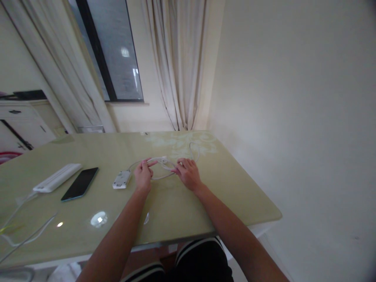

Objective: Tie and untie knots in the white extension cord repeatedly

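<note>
Left hand: I see my left hand (pixel 143 174) low over the table, thumb and forefinger pressed together and pinching the white cable (pixel 163 160).
Right hand: my right hand (pixel 188 172) is at 3 o'clock from the left one, its fingers close together on the same cable. I cannot tell if it grips or only presses.
Cable: it makes a loop between both hands, and one part curves away toward 12 o'clock.
White box: a small white box (pixel 122 179) lies just beside the left hand at 9 o'clock.
Phone: a dark phone (pixel 80 183) lies flat, farther at 9 o'clock.
Power strip: a white power strip (pixel 58 177) lies near the phone, at its 9 o'clock.
Table: the glossy yellow-green table (pixel 205 203) carries all of it.
</note>
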Action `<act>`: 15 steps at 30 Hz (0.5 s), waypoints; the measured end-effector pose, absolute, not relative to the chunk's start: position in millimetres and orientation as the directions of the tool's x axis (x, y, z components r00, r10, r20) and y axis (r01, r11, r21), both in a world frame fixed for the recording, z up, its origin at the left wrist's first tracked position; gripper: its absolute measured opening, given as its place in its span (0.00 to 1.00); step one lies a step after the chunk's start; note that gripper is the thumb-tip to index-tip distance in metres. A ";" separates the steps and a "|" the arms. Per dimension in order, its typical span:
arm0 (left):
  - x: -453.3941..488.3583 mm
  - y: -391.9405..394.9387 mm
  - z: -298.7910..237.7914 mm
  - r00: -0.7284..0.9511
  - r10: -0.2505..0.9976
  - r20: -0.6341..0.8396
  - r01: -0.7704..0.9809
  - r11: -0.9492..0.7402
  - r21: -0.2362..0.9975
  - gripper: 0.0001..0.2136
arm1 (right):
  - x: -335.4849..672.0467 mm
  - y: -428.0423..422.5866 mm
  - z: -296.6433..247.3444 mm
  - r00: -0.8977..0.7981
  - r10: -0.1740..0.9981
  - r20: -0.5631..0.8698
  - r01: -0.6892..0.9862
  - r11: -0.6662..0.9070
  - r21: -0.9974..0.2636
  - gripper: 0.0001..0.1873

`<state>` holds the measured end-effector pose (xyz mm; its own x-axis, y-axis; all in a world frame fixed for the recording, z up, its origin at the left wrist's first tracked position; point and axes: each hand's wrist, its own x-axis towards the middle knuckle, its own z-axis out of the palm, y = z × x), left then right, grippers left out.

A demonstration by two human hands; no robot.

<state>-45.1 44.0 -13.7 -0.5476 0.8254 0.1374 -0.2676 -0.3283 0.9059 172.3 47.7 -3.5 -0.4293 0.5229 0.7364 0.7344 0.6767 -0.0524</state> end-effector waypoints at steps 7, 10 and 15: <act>-54.0 46.6 -17.2 -0.602 0.786 0.138 -0.196 -0.313 0.929 0.09 | 200.3 64.5 -0.3 0.096 0.591 0.801 0.507 0.663 -0.550 0.24; -51.1 46.8 -17.1 -0.573 0.805 0.157 -0.205 -0.326 0.923 0.10 | 204.1 73.2 -3.9 0.264 0.638 0.723 0.370 0.626 -0.687 0.24; -44.1 42.7 -11.8 -0.458 0.875 0.157 -0.167 -0.258 0.952 0.09 | 207.5 80.8 -7.5 0.518 0.735 0.438 0.075 0.472 -0.879 0.27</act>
